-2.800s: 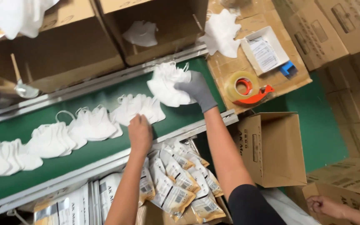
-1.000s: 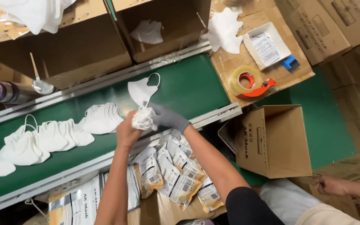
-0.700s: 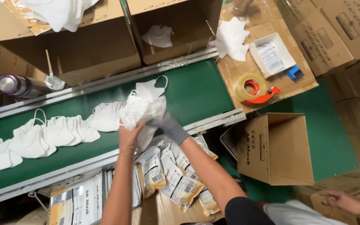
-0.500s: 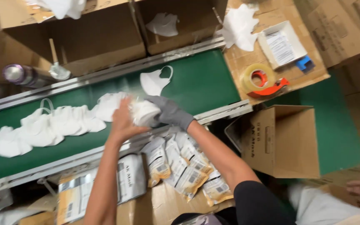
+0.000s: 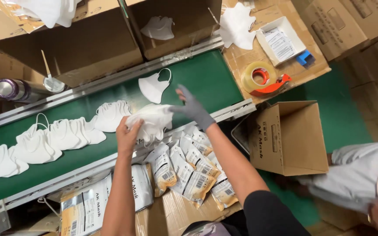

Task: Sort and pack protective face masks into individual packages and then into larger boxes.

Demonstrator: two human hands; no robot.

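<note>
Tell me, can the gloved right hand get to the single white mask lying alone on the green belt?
Probably yes. The right hand hovers open just beside the single mask, with only bare green belt between them; the left hand holds the mask bundle.

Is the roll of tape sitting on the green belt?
No, the roll of tape lies on a flattened cardboard box beside the green belt.

A packing line in a small factory or warehouse. Shown by a green conveyor belt (image 5: 88, 157) carrying white face masks (image 5: 49, 137), open cardboard cartons (image 5: 289, 137) all round, printed pouches (image 5: 189, 172) near, and a tape dispenser (image 5: 263, 78) far right.
</note>
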